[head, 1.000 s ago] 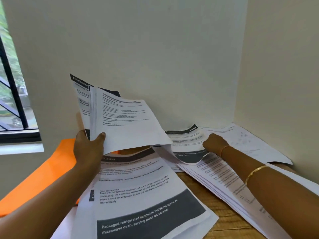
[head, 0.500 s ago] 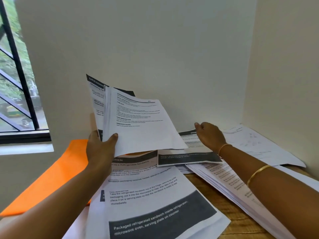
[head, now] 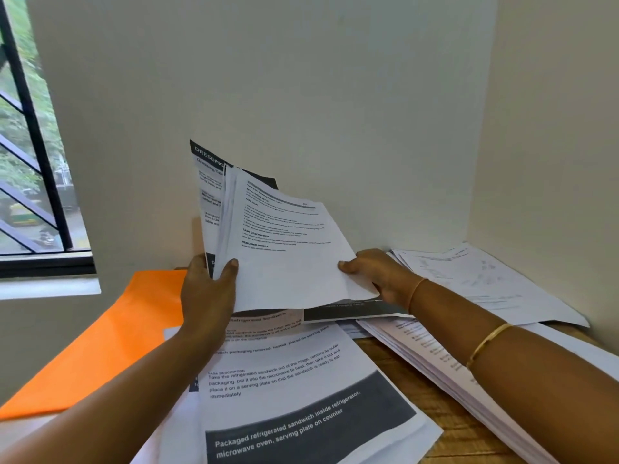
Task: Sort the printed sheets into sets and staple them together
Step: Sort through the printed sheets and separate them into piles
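My left hand [head: 209, 289] grips a bundle of printed sheets [head: 284, 249] by its lower left edge and holds it tilted above the table. My right hand [head: 378, 274] pinches the front sheet's lower right corner, thumb on top. Behind the front sheets stands a page with a dark header reading DRESSING [head: 207, 182]. Below lies a stack headed by a refrigerated-sandwich page [head: 294, 386] with a dark band at its bottom. More sheets spread out at the right [head: 435, 363] and in the far corner [head: 485, 279]. No stapler is in view.
An orange folder [head: 110, 343] lies at the left under the papers. The wooden table [head: 445, 426] shows between the stacks. White walls close the back and right. A barred window [head: 30, 162] is at the left.
My right hand has left the dark-banded sheet on the table and come left to take the held bundle's lower right corner. My left hand keeps its grip.
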The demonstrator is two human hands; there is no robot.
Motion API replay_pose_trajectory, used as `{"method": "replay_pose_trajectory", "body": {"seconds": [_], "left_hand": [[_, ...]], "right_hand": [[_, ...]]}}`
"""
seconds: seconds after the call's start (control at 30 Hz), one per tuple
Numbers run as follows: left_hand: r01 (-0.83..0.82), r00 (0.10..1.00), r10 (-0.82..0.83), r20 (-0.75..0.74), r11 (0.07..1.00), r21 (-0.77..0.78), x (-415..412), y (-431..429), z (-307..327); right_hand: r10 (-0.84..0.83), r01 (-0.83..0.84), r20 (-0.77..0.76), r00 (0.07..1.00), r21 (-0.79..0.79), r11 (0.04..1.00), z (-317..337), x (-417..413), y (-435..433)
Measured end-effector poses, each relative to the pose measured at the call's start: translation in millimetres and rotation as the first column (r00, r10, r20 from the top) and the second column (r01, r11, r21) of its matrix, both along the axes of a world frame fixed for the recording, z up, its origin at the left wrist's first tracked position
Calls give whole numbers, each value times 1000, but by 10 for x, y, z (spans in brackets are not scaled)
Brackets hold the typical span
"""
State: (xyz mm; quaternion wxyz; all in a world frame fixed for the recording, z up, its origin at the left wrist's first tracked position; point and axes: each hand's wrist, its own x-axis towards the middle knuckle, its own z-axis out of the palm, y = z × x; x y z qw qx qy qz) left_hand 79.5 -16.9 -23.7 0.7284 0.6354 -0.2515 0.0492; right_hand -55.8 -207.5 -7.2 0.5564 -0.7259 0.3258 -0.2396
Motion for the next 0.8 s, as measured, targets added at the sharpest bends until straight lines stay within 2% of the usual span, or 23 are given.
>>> {"method": "replay_pose_trajectory", "body": {"seconds": [0.3,0.4,0.5,0.6,0.7,0.8], "left_hand": [[-28,1000,28,-10,999,31,74,-66,-31],[-42,999,41,6,998,36,78,-72,-39],[-62,998,62,15,997,50,110,-61,-52],[-82,997,82,10,994,67,153,-41,-61],[-105,994,105,-1,993,62,197,-12,-46],[-124,992,125,-13,991,50,238,34,-15]], "right_hand": [[-161,141,-75,984,-218,966,-26,-78,-150],[-276,209,-133,952,-379,902,-49,-157,-281],[-344,206,-221,912,-480,853,-93,-286,-441],[-401,172,-350,846,-533,828,-144,-437,-548],[-453,92,-501,737,-589,803,-180,-541,-589],[-494,21,-575,653,-638,770,-228,-572,-575]]}}
